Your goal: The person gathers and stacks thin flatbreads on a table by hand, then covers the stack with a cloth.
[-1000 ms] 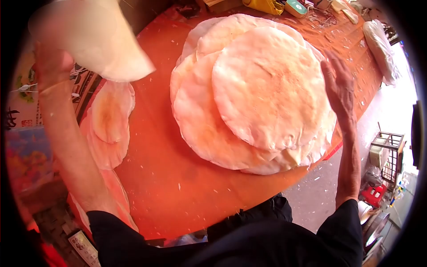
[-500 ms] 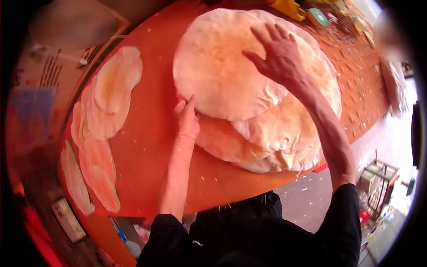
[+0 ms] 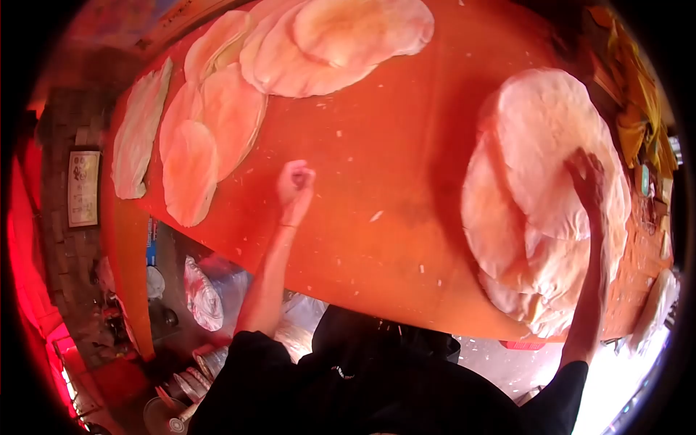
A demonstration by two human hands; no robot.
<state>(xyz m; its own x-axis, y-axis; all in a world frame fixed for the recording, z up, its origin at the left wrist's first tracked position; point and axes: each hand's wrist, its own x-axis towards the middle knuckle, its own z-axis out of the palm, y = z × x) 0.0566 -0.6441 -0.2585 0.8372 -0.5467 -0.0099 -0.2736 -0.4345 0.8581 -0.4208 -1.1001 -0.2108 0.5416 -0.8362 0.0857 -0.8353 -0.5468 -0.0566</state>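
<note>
My right hand [image 3: 589,181] rests with fingers spread on a stack of large, pale, flatbread-like rounds [image 3: 547,138] at the right of the table. The stacked sheets overlap unevenly, and their lower edges look crumpled. Over the middle-left of the tabletop, my left hand [image 3: 296,190] is held with its fingers curled in and nothing visible in them. Nearest to it lie smaller oval sheets [image 3: 232,109] of the same look. More overlapping ovals [image 3: 355,32] spread along the far edge, and a narrow one [image 3: 143,130] lies at the left corner.
The orange-red table [image 3: 370,210] carries scattered pale flakes. Yellow cloth [image 3: 634,94] and a small green item [image 3: 644,179] are at the far right. A framed sign [image 3: 84,188] hangs at left. Plastic bags [image 3: 205,293] are below the table's near edge.
The view has swung left, so the stack now appears farther right. My left hand has come off the stack's edge and curled. My right hand still lies on the top sheet.
</note>
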